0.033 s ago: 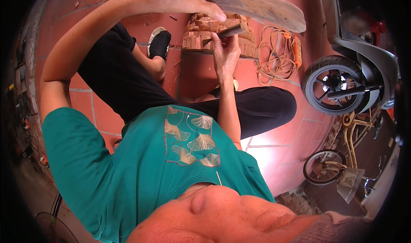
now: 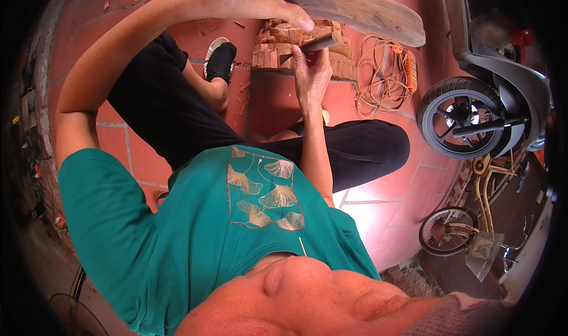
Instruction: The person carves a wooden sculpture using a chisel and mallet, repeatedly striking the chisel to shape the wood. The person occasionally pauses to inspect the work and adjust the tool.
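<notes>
At the top, my left hand (image 2: 266, 2) is closed around one end of a long, worn wooden mallet (image 2: 361, 12), which reaches rightward over the work. Below it, my right hand (image 2: 313, 76) grips a dark chisel (image 2: 319, 42) between thumb and fingers, the tool lying slanted. The chisel's lower-left end meets the front of a reddish carved wood block (image 2: 273, 57) on the floor. Stepped, cut shapes cover the block; its far part is hidden behind the mallet and my left hand. Mallet and chisel appear apart.
An orange power strip (image 2: 409, 70) with a coiled tan cord (image 2: 376, 78) lies right of the block. Farther right stand a motorbike wheel (image 2: 461, 117) and a small bicycle (image 2: 449, 231). My crossed legs (image 2: 177, 108) flank the work; wood chips (image 2: 244, 89) dot the red tiles.
The mallet's free end has shifted very slightly to the right. My right hand, the chisel and the block look unmoved.
</notes>
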Available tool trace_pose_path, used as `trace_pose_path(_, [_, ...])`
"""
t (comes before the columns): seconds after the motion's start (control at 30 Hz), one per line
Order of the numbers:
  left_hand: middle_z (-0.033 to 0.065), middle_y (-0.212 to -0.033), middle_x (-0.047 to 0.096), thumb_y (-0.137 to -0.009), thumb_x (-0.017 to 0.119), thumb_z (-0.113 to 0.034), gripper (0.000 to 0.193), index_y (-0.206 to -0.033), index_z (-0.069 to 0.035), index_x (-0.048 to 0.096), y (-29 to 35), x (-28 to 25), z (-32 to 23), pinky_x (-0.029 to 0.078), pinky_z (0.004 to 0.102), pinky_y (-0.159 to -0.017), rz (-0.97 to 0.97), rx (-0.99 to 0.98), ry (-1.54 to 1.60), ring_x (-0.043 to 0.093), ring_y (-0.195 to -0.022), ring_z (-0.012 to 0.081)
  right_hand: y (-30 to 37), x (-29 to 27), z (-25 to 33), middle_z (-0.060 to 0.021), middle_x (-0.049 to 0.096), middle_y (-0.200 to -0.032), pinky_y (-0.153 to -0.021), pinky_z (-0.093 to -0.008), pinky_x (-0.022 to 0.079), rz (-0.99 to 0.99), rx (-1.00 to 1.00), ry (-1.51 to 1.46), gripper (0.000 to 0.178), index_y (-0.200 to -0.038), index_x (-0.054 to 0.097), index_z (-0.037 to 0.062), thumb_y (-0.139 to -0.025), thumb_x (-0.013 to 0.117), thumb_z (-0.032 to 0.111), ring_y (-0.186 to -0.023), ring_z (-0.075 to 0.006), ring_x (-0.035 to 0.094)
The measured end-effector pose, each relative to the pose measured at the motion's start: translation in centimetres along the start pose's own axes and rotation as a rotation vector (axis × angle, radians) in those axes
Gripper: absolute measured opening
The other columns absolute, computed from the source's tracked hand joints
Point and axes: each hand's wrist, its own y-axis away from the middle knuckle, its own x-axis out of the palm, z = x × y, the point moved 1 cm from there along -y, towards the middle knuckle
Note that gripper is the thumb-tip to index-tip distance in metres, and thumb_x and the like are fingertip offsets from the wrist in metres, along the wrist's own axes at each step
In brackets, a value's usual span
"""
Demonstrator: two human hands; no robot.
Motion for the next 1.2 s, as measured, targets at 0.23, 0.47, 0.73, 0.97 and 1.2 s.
trace_pose_path(0.23, [0.0280, -0.098, 0.070, -0.084, 0.081, -0.027, 0.074, -0.143, 0.004, 0.048, 0.1, 0.2, 0.2, 0.055, 0.0416, -0.079, 0.132, -0.046, -0.004, 0.072, -0.090, 0.0379, -0.4, 0.3, 0.5, -0.0119, 0.070, -0.086, -0.069, -0.0360, 0.055, 0.015, -0.029, 0.051, 0.035, -0.117, 0.057, 0.0054, -0.089, 0.077, 0.009, -0.075, -0.0226, 0.069])
trace_pose_path(0.47, [0.0284, -0.095, 0.069, -0.087, 0.076, -0.033, 0.071, -0.142, 0.003, 0.050, -0.1, -0.5, -0.8, 0.054, 0.0440, -0.077, 0.222, -0.225, -0.118, 0.070, -0.089, 0.0393, -0.1, 1.0, 0.5, -0.0149, 0.069, -0.084, -0.069, -0.0391, 0.054, 0.072, -0.038, 0.069, 0.032, -0.114, 0.056, 0.0059, -0.089, 0.076, 0.009, -0.075, -0.0281, 0.069])
trace_pose_path(0.73, [0.0291, -0.102, 0.069, -0.087, 0.075, -0.034, 0.071, -0.144, 0.000, 0.049, -0.3, -0.8, -0.3, 0.054, 0.0455, -0.082, 0.334, -0.222, -0.120, 0.069, -0.095, 0.0410, 0.0, 0.9, -0.1, -0.0145, 0.070, -0.086, -0.067, -0.0374, 0.054, 0.058, -0.086, 0.063, 0.036, -0.118, 0.055, 0.0043, -0.089, 0.076, 0.008, -0.076, -0.0271, 0.070])
trace_pose_path(0.97, [0.0290, -0.109, 0.068, -0.086, 0.076, -0.032, 0.072, -0.144, 0.000, 0.048, 0.2, -0.5, 0.5, 0.052, 0.0463, -0.087, 0.180, -0.169, -0.100, 0.067, -0.101, 0.0419, 0.1, 0.1, 0.5, -0.0112, 0.071, -0.092, -0.069, -0.0354, 0.058, -0.007, -0.019, -0.040, 0.034, -0.120, 0.057, 0.0030, -0.091, 0.075, 0.006, -0.079, -0.0200, 0.070])
trace_pose_path(1.2, [0.0285, -0.098, 0.069, -0.085, 0.078, -0.031, 0.073, -0.142, 0.003, 0.049, 0.2, -0.3, 0.0, 0.054, 0.0446, -0.082, 0.134, -0.090, -0.092, 0.070, -0.092, 0.0391, 0.5, -0.4, -0.8, -0.0130, 0.071, -0.090, -0.066, -0.0343, 0.058, -0.014, -0.054, -0.009, 0.037, -0.120, 0.057, 0.0008, -0.090, 0.077, 0.010, -0.078, -0.0207, 0.070])
